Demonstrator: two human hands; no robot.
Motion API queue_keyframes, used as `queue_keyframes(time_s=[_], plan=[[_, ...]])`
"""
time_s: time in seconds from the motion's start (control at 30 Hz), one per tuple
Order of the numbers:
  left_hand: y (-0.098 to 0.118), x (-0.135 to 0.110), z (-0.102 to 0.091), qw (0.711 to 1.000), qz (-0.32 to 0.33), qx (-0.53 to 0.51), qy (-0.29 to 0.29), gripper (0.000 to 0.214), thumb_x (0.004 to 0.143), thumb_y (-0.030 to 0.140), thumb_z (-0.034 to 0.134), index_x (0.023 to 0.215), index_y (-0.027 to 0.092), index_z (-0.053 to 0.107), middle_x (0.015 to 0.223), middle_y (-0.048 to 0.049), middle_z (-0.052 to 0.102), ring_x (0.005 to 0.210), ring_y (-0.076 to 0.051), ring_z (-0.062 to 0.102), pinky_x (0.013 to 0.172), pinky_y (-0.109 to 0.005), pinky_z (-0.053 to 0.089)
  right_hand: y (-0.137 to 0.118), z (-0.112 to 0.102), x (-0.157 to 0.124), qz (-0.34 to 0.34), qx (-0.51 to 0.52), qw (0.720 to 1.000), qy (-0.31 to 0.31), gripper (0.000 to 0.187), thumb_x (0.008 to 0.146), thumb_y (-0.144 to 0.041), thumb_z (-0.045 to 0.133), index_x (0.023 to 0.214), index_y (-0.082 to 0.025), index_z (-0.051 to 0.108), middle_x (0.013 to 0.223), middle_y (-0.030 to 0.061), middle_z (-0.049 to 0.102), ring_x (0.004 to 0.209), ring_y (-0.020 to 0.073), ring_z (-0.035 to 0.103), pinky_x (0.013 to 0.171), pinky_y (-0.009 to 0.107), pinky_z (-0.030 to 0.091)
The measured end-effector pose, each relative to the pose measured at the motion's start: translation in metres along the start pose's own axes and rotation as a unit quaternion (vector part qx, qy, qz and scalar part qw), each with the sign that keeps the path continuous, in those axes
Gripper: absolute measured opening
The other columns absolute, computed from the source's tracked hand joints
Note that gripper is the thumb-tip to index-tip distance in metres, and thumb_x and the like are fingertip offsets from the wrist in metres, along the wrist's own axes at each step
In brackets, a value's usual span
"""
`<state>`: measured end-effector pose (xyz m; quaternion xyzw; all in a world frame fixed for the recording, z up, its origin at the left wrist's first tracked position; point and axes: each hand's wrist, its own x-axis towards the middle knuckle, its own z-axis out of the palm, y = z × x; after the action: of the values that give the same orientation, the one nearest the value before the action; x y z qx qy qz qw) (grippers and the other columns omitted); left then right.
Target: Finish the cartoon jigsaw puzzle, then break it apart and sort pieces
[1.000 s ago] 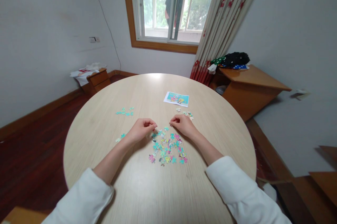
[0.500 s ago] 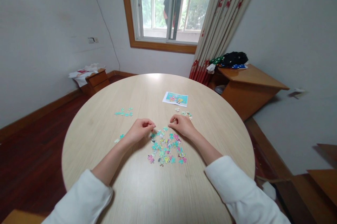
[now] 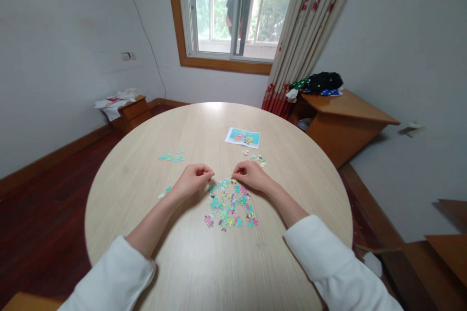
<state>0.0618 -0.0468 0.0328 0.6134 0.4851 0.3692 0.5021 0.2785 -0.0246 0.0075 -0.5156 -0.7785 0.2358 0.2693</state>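
A heap of small jigsaw puzzle pieces (image 3: pixel 231 206) in teal, pink and yellow lies on the round table, between my forearms. At its upper left, my left hand (image 3: pixel 195 178) is closed, thumb and forefinger pressed together; whether anything is between them is too small to tell. My right hand (image 3: pixel 250 175) pinches at the top of the heap, its fingertips on a small yellowish puzzle piece (image 3: pixel 233 181). Beyond the hands lies a picture sheet (image 3: pixel 243 137) with cartoon figures on teal.
Several teal pieces (image 3: pixel 172 156) lie apart at the left, and a couple more (image 3: pixel 167 191) sit beside my left forearm. Another small group (image 3: pixel 259 158) is just beyond my right hand. A wooden cabinet (image 3: pixel 350 106) with cloths on it stands right of the round table (image 3: pixel 120 194).
My right hand has shifted slightly left and down, and a yellowish piece now shows at its fingertips. My left hand has barely moved.
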Motion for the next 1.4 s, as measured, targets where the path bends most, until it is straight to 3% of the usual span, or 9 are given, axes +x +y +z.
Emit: queue_keyframes(time_s=[0.17,0.3,0.43,0.6,0.77,0.9,1.03,1.2,1.4], plan=[[0.001,-0.001,-0.001,1.0,-0.012,-0.001,0.016,0.011,0.069,0.022,0.059,0.06,0.016,0.057,0.053,0.0011,0.052,0.049,-0.008,0.041,0.051,-0.026,0.029,0.017,-0.003,0.005,0.033,-0.134,0.979,0.152,0.02,0.081,-0.022,0.055,0.096,-0.018,0.068,0.109,0.0124,0.064,0.105,0.0256,0.055,0.087,0.042,0.039],[0.001,-0.001,-0.001,1.0,-0.015,-0.001,0.021,0.011,0.069,0.023,0.059,0.06,0.016,0.057,0.054,0.0008,0.052,0.049,-0.009,0.041,0.051,-0.026,0.029,0.027,0.0,0.007,0.065,-0.195,0.973,0.109,0.035,0.088,-0.023,0.047,0.122,-0.019,0.055,0.137,0.0168,0.046,0.127,0.0285,0.04,0.098,0.051,0.027],[0.0,-0.001,-0.002,1.0,-0.017,-0.004,0.022,0.011,0.069,0.023,0.059,0.061,0.016,0.058,0.054,0.0009,0.052,0.049,-0.008,0.041,0.05,-0.026,0.028,0.027,0.0,0.008,0.056,-0.213,0.972,0.077,0.031,0.091,-0.019,0.04,0.115,-0.019,0.06,0.132,0.0154,0.053,0.123,0.0249,0.046,0.098,0.048,0.026],[-0.002,0.0,-0.002,1.0,-0.015,-0.002,0.025,0.012,0.069,0.024,0.059,0.06,0.016,0.057,0.053,0.0017,0.052,0.048,-0.008,0.041,0.05,-0.025,0.029,0.027,-0.006,0.008,0.042,-0.199,0.973,0.113,0.019,0.085,-0.016,0.051,0.093,-0.019,0.068,0.105,0.0089,0.069,0.1,0.021,0.06,0.089,0.037,0.033],[0.0,0.0,-0.001,0.999,-0.01,0.001,0.042,0.013,0.067,0.025,0.059,0.058,0.015,0.057,0.052,0.0024,0.052,0.049,-0.008,0.042,0.051,-0.025,0.029,0.035,-0.011,0.011,0.046,-0.176,0.974,0.137,0.02,0.079,-0.009,0.052,0.083,-0.017,0.07,0.089,0.0072,0.073,0.085,0.0184,0.065,0.082,0.029,0.041],[0.002,-0.001,-0.001,0.999,-0.011,-0.003,0.043,0.013,0.067,0.025,0.059,0.058,0.016,0.057,0.052,0.0025,0.052,0.049,-0.008,0.042,0.051,-0.025,0.03,0.035,-0.012,0.012,0.047,-0.084,0.974,0.203,0.023,0.076,-0.007,0.052,0.082,-0.018,0.071,0.088,0.0074,0.073,0.083,0.0194,0.066,0.08,0.031,0.046],[0.001,-0.001,-0.001,0.999,-0.02,-0.004,0.05,0.013,0.069,0.025,0.059,0.059,0.016,0.057,0.052,0.0023,0.051,0.047,-0.008,0.04,0.049,-0.025,0.028,0.022,-0.007,0.011,0.045,0.133,0.959,0.244,0.021,0.075,-0.015,0.054,0.088,-0.017,0.071,0.092,0.008,0.072,0.083,0.0191,0.066,0.081,0.035,0.048],[-0.001,0.001,0.001,0.999,-0.006,0.005,0.053,0.013,0.07,0.026,0.059,0.063,0.015,0.06,0.055,0.0005,0.054,0.049,-0.008,0.043,0.05,-0.025,0.029,-0.011,0.004,0.005,0.085,0.406,0.9,0.134,0.036,0.063,-0.03,0.071,0.096,-0.015,0.066,0.073,0.0056,0.071,0.068,0.0178,0.067,0.065,0.033,0.052],[0.001,-0.002,0.003,1.0,0.018,-0.009,-0.014,0.021,0.071,0.034,0.061,0.066,0.014,0.064,0.058,-0.0025,0.06,0.053,-0.011,0.049,0.055,-0.026,0.035,-0.04,0.017,-0.005,0.12,0.452,0.883,0.044,0.025,0.057,-0.031,0.076,0.072,-0.014,0.066,0.061,0.0032,0.068,0.058,0.0151,0.065,0.054,0.026,0.048]])
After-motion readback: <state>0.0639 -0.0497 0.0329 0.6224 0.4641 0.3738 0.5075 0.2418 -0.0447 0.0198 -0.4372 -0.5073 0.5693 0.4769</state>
